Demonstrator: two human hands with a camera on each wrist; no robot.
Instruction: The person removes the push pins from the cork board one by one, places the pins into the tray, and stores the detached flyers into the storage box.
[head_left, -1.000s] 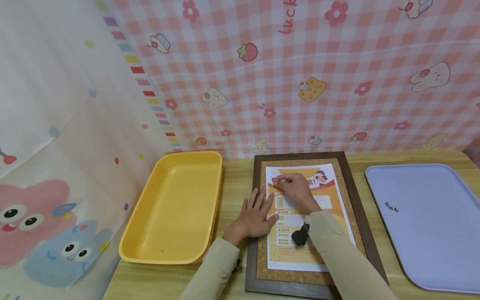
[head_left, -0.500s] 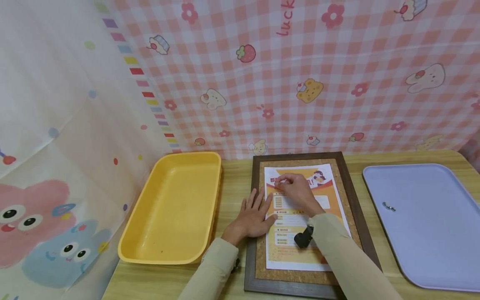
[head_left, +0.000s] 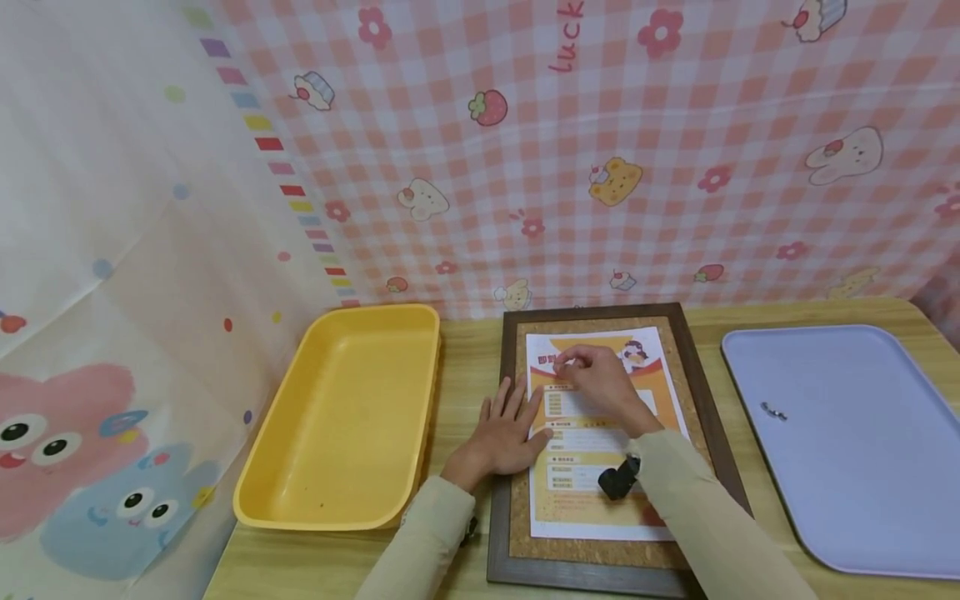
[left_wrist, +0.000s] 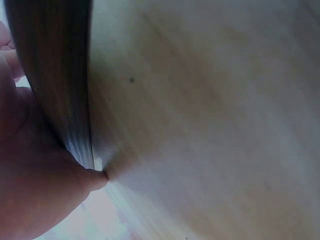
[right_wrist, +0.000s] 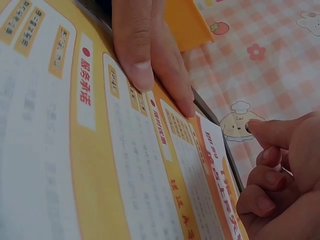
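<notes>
A printed orange-and-white poster [head_left: 600,518] lies on a cork board [head_left: 570,550] with a dark wooden frame. My left hand [head_left: 497,442] rests flat across the frame's left side, fingers spread, fingertips and thumb on the poster's left edge. In the left wrist view, part of that hand [left_wrist: 40,175] lies against the frame. Near the poster's title, my right hand [head_left: 602,385] is held over the upper part. In the right wrist view, this hand [right_wrist: 295,170] pinches what looks like a small metal thumbtack [right_wrist: 247,127], mostly hidden by the fingertips, with the other fingers curled.
A deep yellow tray [head_left: 337,521] stands left of the board. On the right lies a shallow lilac tray [head_left: 862,450] with a few small silver metal pieces [head_left: 774,412] near its left edge. A pink checked cloth [head_left: 487,192] hangs behind the wooden table [head_left: 468,358].
My right hand has shifted slightly right across the poster, uncovering more of the red title. My left hand stays in place on the board. The whole head view has drifted a little.
</notes>
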